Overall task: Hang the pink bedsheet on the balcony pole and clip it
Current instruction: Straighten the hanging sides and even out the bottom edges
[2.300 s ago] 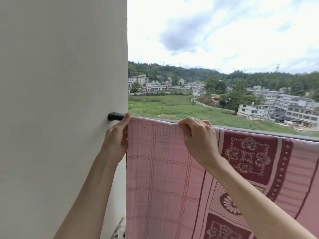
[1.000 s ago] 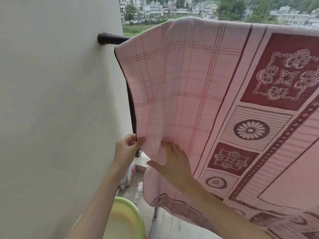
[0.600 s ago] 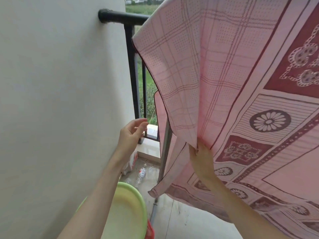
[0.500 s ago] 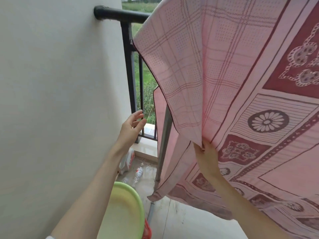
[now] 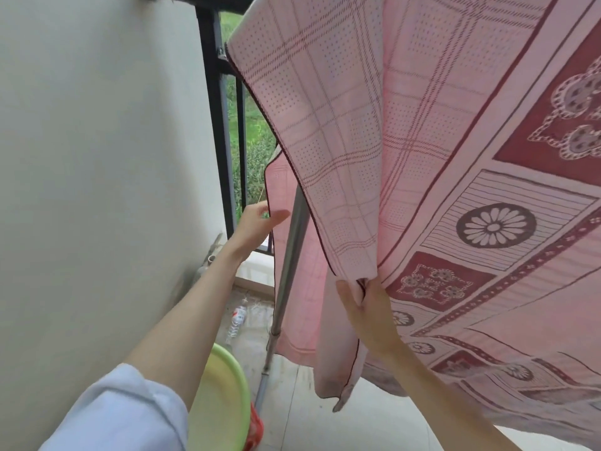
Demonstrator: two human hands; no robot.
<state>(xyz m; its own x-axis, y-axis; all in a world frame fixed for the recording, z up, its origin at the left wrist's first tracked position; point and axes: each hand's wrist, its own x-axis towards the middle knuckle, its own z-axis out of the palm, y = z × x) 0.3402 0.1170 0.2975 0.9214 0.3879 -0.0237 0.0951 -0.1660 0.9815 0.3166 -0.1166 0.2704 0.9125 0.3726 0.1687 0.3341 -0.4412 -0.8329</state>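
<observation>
The pink bedsheet (image 5: 406, 131), checked at its left end and patterned with maroon flower panels to the right, hangs over the black balcony rail (image 5: 208, 2) at the top. My right hand (image 5: 364, 307) pinches the near layer's lower left edge and lifts it up and to the right. This uncovers the sheet's far layer (image 5: 292, 255) hanging behind. My left hand (image 5: 257, 222) is open, fingers spread, reaching toward the far layer's left edge; whether it touches is unclear. No clip is visible.
A white wall (image 5: 97, 157) fills the left. Black railing bars (image 5: 218, 125) stand beside it. A slanted grey metal pole (image 5: 286, 275) runs down to the tiled floor. A green-rimmed basin (image 5: 224, 402) sits below my left arm, with a plastic bottle (image 5: 237, 320) on the floor.
Both hands dropped from the rail to the sheet's lower edge. My right hand lifted the near layer aside, exposing railing and far layer. My left hand let go and reached forward.
</observation>
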